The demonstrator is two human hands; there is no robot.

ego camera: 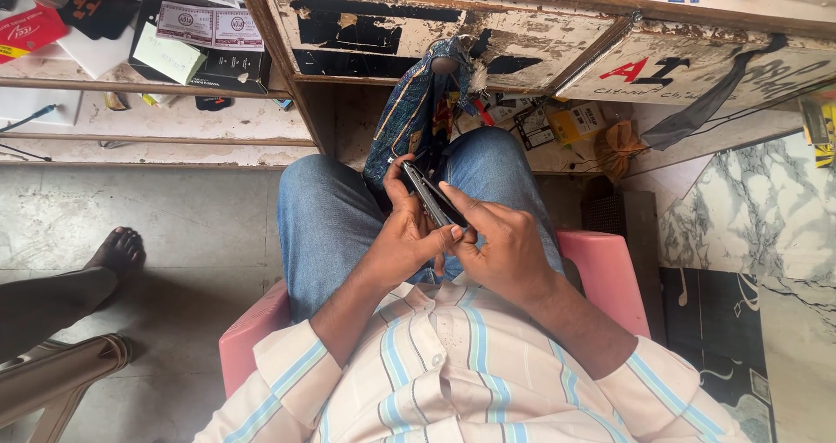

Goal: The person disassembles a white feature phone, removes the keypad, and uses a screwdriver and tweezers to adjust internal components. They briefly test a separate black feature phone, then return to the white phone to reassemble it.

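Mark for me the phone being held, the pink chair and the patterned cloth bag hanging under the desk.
phone [433, 197], head view, on its dark edge between both hands.
pink chair [601, 264], head view, on the seat's right side.
patterned cloth bag [416, 112], head view, on the blue fabric's middle.

Head view, straight down (close) over the lap [348, 208]

Dark grey slim metal-edged phone [433, 196] — near-black face. Faded blue denim jeans [326, 216]. Cream cotton shirt [453, 365], light blue and tan stripes. Pink moulded plastic chair [601, 273]. Blue patterned cloth bag [416, 116] — yellow and red streaks. White wooden drawer front [409, 29], peeling black patches. White marble slab [749, 212], grey veins.
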